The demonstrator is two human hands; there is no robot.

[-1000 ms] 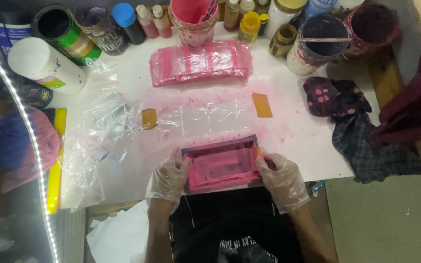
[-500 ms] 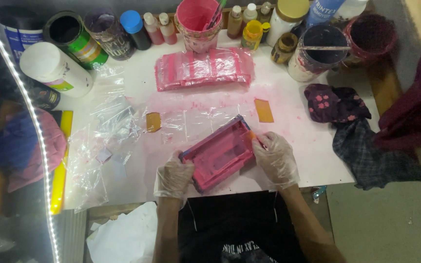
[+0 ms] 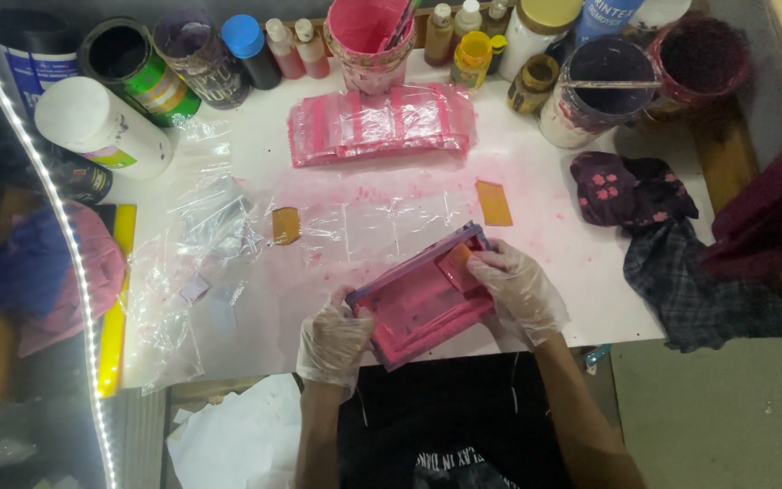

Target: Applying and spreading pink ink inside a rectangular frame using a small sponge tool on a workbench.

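A small pink-stained rectangular frame (image 3: 423, 299) with a purple rim is tilted above the front edge of the white table (image 3: 581, 299). My left hand (image 3: 332, 337), in a clear glove, grips its near left corner. My right hand (image 3: 522, 290), also gloved, holds its far right end, with the fingers on a small orange piece (image 3: 457, 261) pressed against the frame. A clear plastic sheet (image 3: 373, 222) with pink smears lies taped flat on the table just behind the frame.
A stack of pink-stained clear sleeves (image 3: 377, 124) lies mid-table. Paint pots, a pink bucket (image 3: 368, 32) and bottles line the back edge. Crumpled plastic (image 3: 192, 263) sits at left, dark rags (image 3: 662, 235) at right. Two orange tabs (image 3: 493, 202) hold the sheet.
The frame has turned from lying square to the table edge to a diagonal tilt, its right end farther back. My right hand moved up onto that end; the left hand slid to the near corner.
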